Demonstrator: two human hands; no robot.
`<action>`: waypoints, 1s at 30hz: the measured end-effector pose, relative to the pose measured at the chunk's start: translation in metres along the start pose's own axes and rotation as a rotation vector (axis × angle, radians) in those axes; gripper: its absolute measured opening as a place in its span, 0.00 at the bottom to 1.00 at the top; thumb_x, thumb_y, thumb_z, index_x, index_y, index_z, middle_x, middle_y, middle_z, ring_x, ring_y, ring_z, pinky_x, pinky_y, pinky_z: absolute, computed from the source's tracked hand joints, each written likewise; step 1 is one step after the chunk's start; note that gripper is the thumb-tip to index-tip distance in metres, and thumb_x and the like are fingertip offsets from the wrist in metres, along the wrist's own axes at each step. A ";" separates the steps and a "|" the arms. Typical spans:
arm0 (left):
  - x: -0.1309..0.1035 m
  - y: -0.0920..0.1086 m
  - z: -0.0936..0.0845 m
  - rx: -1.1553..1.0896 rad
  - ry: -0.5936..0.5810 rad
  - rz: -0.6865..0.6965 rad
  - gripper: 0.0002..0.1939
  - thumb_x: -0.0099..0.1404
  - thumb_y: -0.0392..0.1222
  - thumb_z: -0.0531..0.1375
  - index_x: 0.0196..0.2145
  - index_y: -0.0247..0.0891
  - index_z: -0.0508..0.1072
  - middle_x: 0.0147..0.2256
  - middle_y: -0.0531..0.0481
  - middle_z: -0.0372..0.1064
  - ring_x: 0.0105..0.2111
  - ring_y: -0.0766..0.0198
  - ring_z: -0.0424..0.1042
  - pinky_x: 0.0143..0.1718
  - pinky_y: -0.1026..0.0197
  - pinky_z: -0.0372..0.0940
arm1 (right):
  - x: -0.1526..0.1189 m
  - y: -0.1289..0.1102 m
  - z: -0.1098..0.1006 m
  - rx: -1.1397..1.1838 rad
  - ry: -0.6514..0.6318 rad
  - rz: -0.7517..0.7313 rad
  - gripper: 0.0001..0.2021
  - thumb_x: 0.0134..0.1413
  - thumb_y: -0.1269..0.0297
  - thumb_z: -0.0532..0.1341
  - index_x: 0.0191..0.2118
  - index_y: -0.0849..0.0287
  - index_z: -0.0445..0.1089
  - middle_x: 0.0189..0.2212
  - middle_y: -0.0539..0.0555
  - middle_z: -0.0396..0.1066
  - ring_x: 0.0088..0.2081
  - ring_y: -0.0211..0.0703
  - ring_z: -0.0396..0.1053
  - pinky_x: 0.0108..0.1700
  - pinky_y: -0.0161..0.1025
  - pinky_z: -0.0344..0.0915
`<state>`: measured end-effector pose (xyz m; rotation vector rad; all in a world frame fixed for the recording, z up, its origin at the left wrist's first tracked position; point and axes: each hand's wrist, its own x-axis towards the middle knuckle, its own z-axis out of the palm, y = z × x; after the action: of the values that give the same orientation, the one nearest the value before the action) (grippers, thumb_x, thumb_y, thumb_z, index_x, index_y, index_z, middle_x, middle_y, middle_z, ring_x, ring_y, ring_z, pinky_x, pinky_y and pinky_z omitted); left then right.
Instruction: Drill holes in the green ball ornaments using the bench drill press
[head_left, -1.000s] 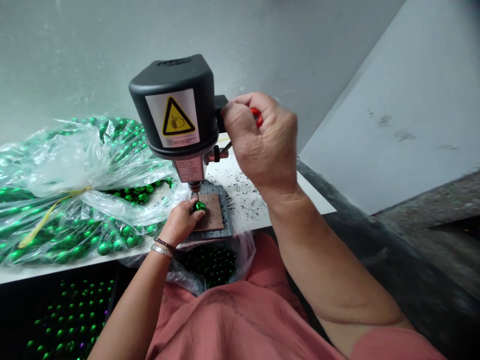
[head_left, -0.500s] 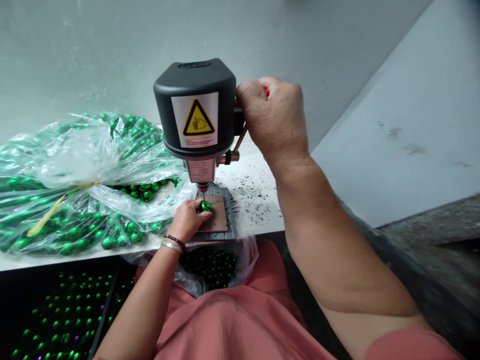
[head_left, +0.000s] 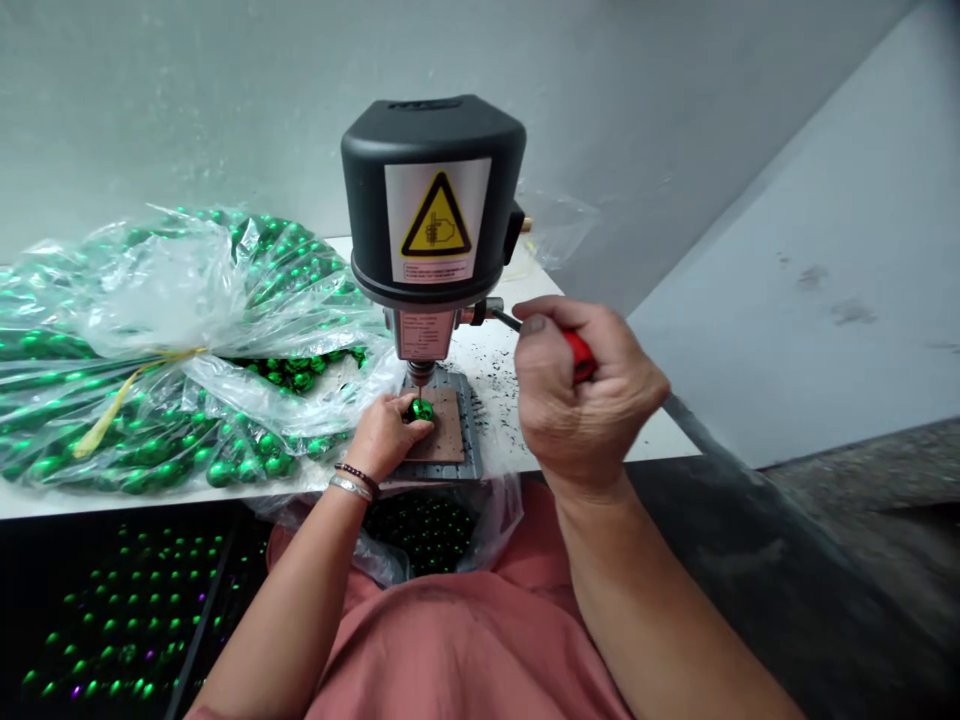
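A shiny green ball (head_left: pixel 422 410) rests on the brown board (head_left: pixel 448 428) of a small drill press (head_left: pixel 433 220), directly beneath its bit (head_left: pixel 420 388). My left hand (head_left: pixel 386 432) pinches that ball from the left, thumb in front and fingers behind. Wrapped around the red-gripped lever (head_left: pixel 583 356) at the press's right side is my right hand (head_left: pixel 585 390). The bit's tip meets the top of the ball; how deep it reaches I cannot tell.
A tied clear plastic bag (head_left: pixel 172 300) full of green balls covers the table's left side. Dark shavings (head_left: pixel 491 400) lie around the press base. An open bag of green balls (head_left: pixel 420 530) sits at my lap. Rows of green balls (head_left: pixel 127 610) fill a dark tray at lower left.
My right hand has pulled the lever down and towards me from beside the motor housing. The bit is lower, at the ball. My left hand keeps its pinch, and the view has shifted slightly.
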<state>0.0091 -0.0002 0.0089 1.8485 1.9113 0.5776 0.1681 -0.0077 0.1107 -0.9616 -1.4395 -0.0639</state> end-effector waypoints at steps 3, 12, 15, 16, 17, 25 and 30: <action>0.000 -0.001 0.001 -0.010 -0.005 0.007 0.19 0.54 0.46 0.59 0.43 0.37 0.73 0.38 0.45 0.70 0.38 0.60 0.68 0.42 0.62 0.60 | -0.007 0.003 0.002 -0.033 0.019 -0.006 0.09 0.50 0.69 0.55 0.35 0.60 0.72 0.21 0.47 0.68 0.21 0.29 0.61 0.28 0.32 0.64; -0.001 0.002 -0.001 -0.001 -0.007 0.025 0.13 0.55 0.46 0.59 0.37 0.38 0.74 0.34 0.48 0.69 0.33 0.63 0.67 0.38 0.63 0.61 | -0.024 0.012 0.006 -0.056 0.057 0.001 0.11 0.49 0.70 0.55 0.38 0.56 0.71 0.28 0.49 0.72 0.22 0.32 0.64 0.26 0.34 0.62; -0.003 0.003 -0.002 -0.012 -0.005 0.044 0.13 0.55 0.45 0.59 0.37 0.38 0.73 0.33 0.47 0.69 0.33 0.62 0.67 0.38 0.63 0.61 | -0.032 0.016 0.008 -0.051 0.054 0.005 0.11 0.49 0.70 0.55 0.38 0.54 0.71 0.28 0.49 0.72 0.24 0.33 0.65 0.27 0.34 0.63; -0.003 0.003 -0.002 -0.016 -0.004 0.046 0.13 0.55 0.45 0.59 0.37 0.37 0.73 0.33 0.47 0.69 0.33 0.62 0.67 0.37 0.63 0.61 | -0.035 0.017 0.009 -0.043 0.053 0.009 0.11 0.49 0.70 0.55 0.38 0.54 0.71 0.28 0.48 0.71 0.24 0.33 0.65 0.27 0.34 0.63; -0.004 0.003 -0.002 -0.019 -0.004 0.048 0.13 0.55 0.45 0.58 0.37 0.37 0.73 0.33 0.47 0.69 0.33 0.62 0.67 0.37 0.63 0.61 | -0.039 0.019 0.009 -0.032 0.047 0.017 0.11 0.49 0.70 0.55 0.38 0.54 0.70 0.27 0.48 0.71 0.24 0.33 0.66 0.27 0.34 0.63; -0.002 -0.001 0.001 -0.069 0.008 0.026 0.15 0.53 0.45 0.59 0.39 0.38 0.74 0.33 0.49 0.68 0.33 0.62 0.66 0.39 0.62 0.60 | -0.006 0.007 0.012 0.063 0.083 0.049 0.09 0.51 0.68 0.55 0.37 0.57 0.71 0.21 0.46 0.67 0.19 0.29 0.57 0.24 0.31 0.60; -0.022 -0.001 -0.011 -0.197 -0.044 0.095 0.16 0.52 0.40 0.60 0.40 0.38 0.75 0.32 0.50 0.68 0.32 0.63 0.66 0.37 0.62 0.61 | 0.052 -0.004 0.018 0.145 -0.027 0.128 0.08 0.50 0.65 0.56 0.28 0.58 0.72 0.16 0.45 0.61 0.19 0.27 0.54 0.20 0.29 0.53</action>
<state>0.0024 -0.0223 0.0176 1.8161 1.6808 0.7218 0.1620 0.0261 0.1543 -0.9356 -1.3839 0.1464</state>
